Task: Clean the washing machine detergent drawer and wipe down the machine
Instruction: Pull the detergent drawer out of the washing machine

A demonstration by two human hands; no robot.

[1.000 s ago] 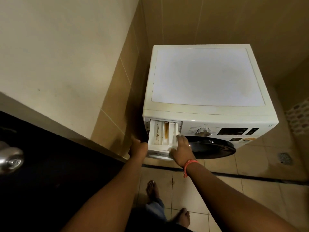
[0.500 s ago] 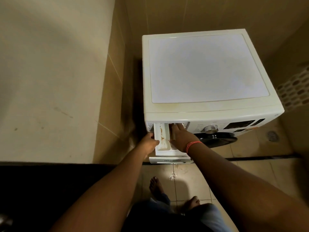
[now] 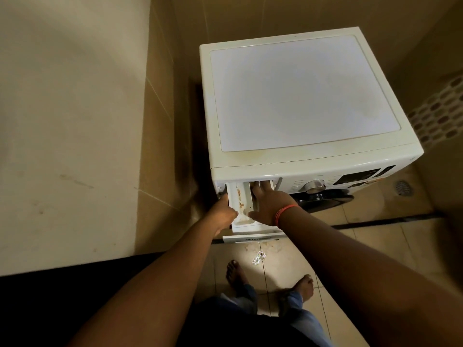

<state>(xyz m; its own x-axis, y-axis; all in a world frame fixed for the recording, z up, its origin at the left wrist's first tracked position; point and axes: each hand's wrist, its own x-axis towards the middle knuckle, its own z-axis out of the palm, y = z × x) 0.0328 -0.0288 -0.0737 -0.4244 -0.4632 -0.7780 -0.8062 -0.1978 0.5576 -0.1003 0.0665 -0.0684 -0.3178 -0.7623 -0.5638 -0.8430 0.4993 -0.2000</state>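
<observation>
A white front-loading washing machine [image 3: 300, 96] stands in the corner. Its detergent drawer [image 3: 239, 199] is pulled out at the upper left of the front, with brown residue in the left compartment. My left hand [image 3: 224, 216] grips the drawer's left side wall. My right hand [image 3: 269, 204], with an orange band on the wrist, lies over the right compartments, fingers stretched back into the drawer's rear under the machine's top edge. The fingertips are hidden in the slot.
A control dial [image 3: 314, 186] and dark display [image 3: 355, 177] sit right of the drawer, above the dark round door [image 3: 323, 200]. Tiled walls close in on the left and behind. A floor drain [image 3: 402, 187] lies at right. My bare feet [image 3: 235, 271] stand on the floor tiles.
My right hand moved from the drawer's front right corner to over the compartments, reaching into the back. The drawer stands further out. My left hand shifted onto the left side wall.
</observation>
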